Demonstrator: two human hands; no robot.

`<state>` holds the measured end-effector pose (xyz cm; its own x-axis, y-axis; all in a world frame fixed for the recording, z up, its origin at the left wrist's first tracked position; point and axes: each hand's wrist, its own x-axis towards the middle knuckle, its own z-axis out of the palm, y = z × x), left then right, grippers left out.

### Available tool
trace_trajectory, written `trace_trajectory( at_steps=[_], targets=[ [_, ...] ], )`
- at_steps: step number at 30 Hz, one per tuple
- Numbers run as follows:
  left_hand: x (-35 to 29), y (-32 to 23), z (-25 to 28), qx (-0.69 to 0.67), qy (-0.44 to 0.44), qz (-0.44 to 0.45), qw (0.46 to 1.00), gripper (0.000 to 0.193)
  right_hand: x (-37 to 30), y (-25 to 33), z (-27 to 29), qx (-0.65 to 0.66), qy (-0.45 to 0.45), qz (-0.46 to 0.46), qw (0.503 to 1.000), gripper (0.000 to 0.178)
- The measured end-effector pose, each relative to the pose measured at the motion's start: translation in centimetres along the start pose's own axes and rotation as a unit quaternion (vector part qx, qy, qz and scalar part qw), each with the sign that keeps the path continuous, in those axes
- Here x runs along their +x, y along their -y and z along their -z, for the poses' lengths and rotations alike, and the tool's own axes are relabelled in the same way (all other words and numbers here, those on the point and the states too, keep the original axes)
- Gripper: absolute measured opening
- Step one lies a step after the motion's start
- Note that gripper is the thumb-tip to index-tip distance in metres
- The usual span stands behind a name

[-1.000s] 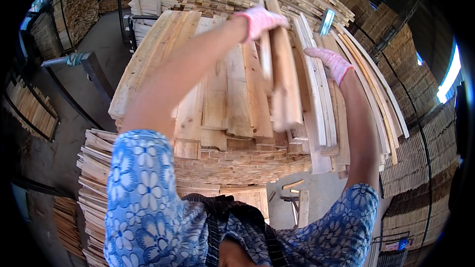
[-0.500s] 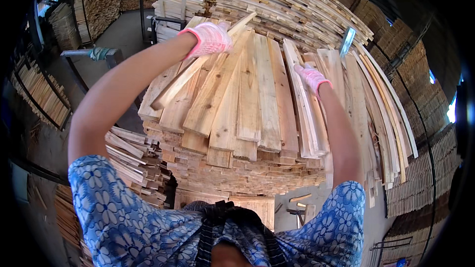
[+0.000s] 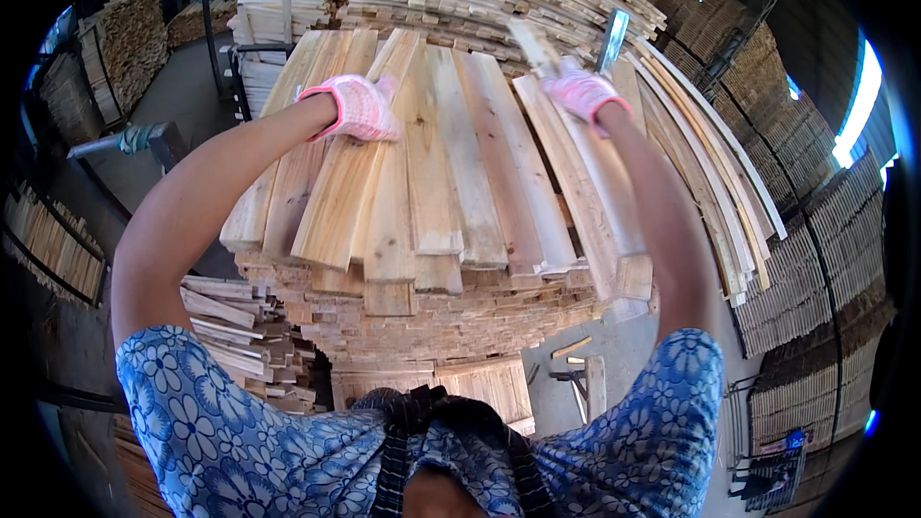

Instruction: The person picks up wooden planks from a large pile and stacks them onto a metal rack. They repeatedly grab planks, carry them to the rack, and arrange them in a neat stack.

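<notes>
Both my hands wear white gloves with pink trim. My left hand point(image 3: 357, 107) is closed over a pale wooden board point(image 3: 338, 206) on the left part of a spread layer, its fingertips at the board's right edge. My right hand point(image 3: 580, 94), slightly blurred, grips another wooden board point(image 3: 614, 194) toward the right. A blurred board end point(image 3: 531, 46) sticks out beyond that hand; whether it belongs to the same board I cannot tell. Between my hands several knotty boards point(image 3: 434, 149) lie side by side, their near ends uneven. The fingers' undersides are hidden.
Beneath the boards is a tall timber stack point(image 3: 432, 321). An upright metal post point(image 3: 614, 38) stands beyond my right hand. Long strips point(image 3: 715, 173) curve along the right, with more stacks point(image 3: 801, 278) behind. A metal frame point(image 3: 125, 142) and loose sticks point(image 3: 225, 321) are at left.
The view has shifted, so the stack sits further left. The narrow strip under my left hand is gone from there; that hand now holds a wider board. My right hand has moved farther away and leftward.
</notes>
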<state>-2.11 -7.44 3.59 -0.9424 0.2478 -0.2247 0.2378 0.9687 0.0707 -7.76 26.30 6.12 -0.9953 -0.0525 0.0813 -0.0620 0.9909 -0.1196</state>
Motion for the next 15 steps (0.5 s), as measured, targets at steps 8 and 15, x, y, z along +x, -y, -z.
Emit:
trace_trajectory(
  at_steps=[8,15],
  targets=[
    [-1.3,1.2,-1.4,-0.027,-0.083,0.006,0.996,0.083,-4.2,2.7,-6.9,-0.249,0.016,-0.132,0.959,0.066],
    [-0.8,1.2,-1.8,-0.028,-0.073,0.021,0.997,0.089,-4.9,-0.8,-0.7,0.060,0.112,-0.070,0.989,0.076]
  ],
)
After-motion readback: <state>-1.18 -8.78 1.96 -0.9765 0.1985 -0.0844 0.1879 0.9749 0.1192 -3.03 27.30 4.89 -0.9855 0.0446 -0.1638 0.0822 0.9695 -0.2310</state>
